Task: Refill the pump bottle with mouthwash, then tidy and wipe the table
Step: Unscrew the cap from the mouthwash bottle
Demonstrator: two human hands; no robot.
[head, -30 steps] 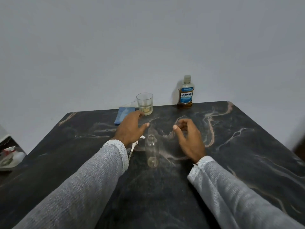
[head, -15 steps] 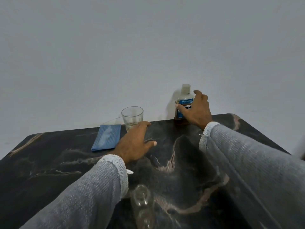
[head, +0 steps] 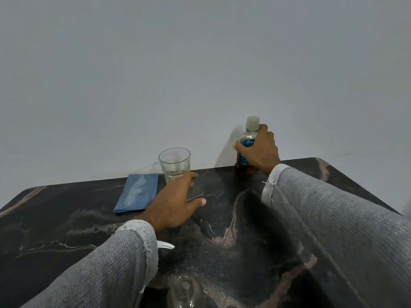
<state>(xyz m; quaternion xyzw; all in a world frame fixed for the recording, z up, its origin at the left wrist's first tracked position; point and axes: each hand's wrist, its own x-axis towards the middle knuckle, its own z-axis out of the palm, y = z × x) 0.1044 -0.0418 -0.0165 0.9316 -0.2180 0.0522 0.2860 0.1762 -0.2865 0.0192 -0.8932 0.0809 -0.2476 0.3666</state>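
Note:
My right hand (head: 260, 151) is wrapped around the mouthwash bottle (head: 250, 132), which stands capped at the table's far edge by the wall. The blue label is partly hidden by my fingers. My left hand (head: 175, 205) lies flat on the dark marble table (head: 66, 210), fingers spread, fingertips next to the base of a clear drinking glass (head: 174, 162) holding a little pale liquid. The open neck of the clear empty pump bottle (head: 184, 290) shows at the bottom edge. A white pump part (head: 165, 244) peeks out beside my left cuff.
A folded blue cloth (head: 138, 192) lies left of the glass near the wall. The plain grey wall stands right behind the table's far edge. The table's right corner falls away past my right sleeve.
My right hand reached from the middle of the table to the mouthwash bottle and closed on it. The view tilted up and moved closer. My left hand slid forward beside the glass.

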